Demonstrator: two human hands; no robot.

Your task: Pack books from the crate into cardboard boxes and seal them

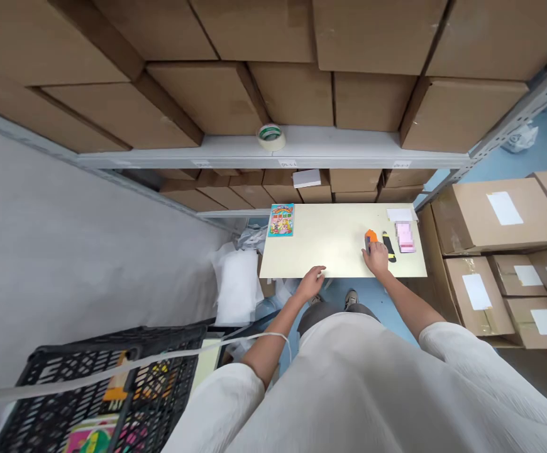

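A pale board table [320, 242] lies before me. My right hand [376, 258] is over its right part, with its fingers closed on the near end of an orange tool with a dark part [371, 237]; its exact kind cannot be made out. Just right of that hand lies a black and yellow utility knife [388, 245]. Farther right is a stack of pink paper [404, 237]. My left hand [311, 282] rests at the table's front edge, fingers apart and holding nothing. A colourful children's booklet [281, 221] lies flat at the table's far left corner.
Shelves with brown cartons [287, 94] rise behind the table, and a roll of tape [271, 136] sits on the shelf edge. Labelled cartons [478, 296] stack at right. At left are a black plastic crate [160, 377], white plastic bags [238, 286] and a white strap [160, 357].
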